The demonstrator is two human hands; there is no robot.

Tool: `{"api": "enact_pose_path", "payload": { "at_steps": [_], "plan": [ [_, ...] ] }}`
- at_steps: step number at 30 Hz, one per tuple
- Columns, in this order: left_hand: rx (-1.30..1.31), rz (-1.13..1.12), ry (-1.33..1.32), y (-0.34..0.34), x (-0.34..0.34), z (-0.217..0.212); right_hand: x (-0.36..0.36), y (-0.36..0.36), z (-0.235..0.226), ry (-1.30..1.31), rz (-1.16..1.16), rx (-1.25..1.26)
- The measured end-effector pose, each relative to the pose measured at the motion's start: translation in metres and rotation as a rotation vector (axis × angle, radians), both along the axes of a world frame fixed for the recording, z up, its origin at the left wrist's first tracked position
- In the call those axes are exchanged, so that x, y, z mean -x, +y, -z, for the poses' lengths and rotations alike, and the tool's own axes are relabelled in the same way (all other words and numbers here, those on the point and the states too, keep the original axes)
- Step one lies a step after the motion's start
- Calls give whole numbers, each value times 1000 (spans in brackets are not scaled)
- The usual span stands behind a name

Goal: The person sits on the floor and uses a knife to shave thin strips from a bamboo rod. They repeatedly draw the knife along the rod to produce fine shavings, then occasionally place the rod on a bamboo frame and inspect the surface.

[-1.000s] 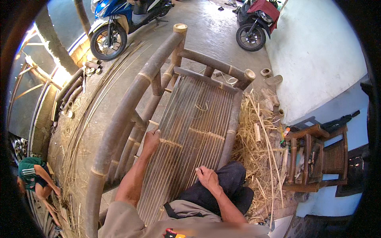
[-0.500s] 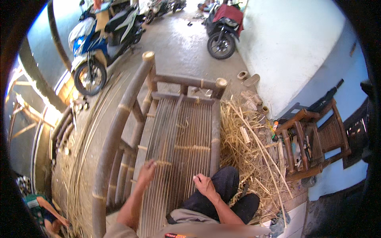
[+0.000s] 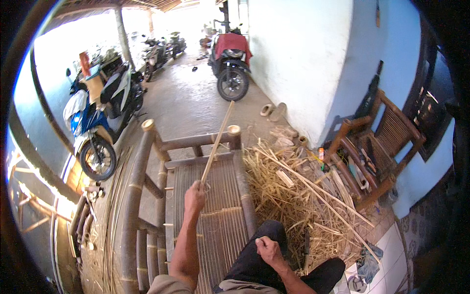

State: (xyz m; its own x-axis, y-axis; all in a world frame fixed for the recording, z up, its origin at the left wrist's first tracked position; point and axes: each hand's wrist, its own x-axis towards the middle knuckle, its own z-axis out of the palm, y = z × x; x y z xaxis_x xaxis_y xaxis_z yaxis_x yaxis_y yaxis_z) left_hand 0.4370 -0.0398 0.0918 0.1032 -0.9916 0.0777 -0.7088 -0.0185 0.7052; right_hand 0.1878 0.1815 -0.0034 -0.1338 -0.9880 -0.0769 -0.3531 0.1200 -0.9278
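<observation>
My left hand [image 3: 195,197] is closed around the lower end of a flat, pale bamboo strip [image 3: 218,139]. The strip slants up and away over the far rail of a bamboo bench [image 3: 131,208]. Thin lengthwise slats [image 3: 220,230] make up the bench seat, with a pale band crossing them. My right hand [image 3: 269,251] is curled closed above my dark-trousered thigh, at the seat's right side. Its curled fingers hide whatever they may hold.
Bamboo shavings [image 3: 289,210] and long strips heap along the bench's right side. A bamboo chair [image 3: 377,147] with tools on it stands by the blue wall. Motorbikes are parked ahead, a blue one [image 3: 98,130] at left. Long strips [image 3: 117,191] lie on the left floor.
My view has tilted up and turned right. The left hand has moved forward and now raises a bamboo strip. My right hand has drawn back from the slats toward my thigh.
</observation>
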Motion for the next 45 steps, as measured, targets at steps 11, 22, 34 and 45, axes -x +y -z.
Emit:
{"api": "enact_pose_path", "payload": {
  "at_steps": [11, 22, 34, 45],
  "plan": [
    [722, 679, -992, -244, 225, -35, 168, 88, 130, 126, 608, -322],
    [83, 1136, -879, -42, 306, -24, 207, 161, 315, 304, 845, -712],
    [-115, 1177, -1096, 57, 346, 46, 234, 173, 344, 203, 527, -795],
    [-101, 1129, -1070, 59, 345, 26, 198, 212, 329, -33, 809, -579]
  ]
}}
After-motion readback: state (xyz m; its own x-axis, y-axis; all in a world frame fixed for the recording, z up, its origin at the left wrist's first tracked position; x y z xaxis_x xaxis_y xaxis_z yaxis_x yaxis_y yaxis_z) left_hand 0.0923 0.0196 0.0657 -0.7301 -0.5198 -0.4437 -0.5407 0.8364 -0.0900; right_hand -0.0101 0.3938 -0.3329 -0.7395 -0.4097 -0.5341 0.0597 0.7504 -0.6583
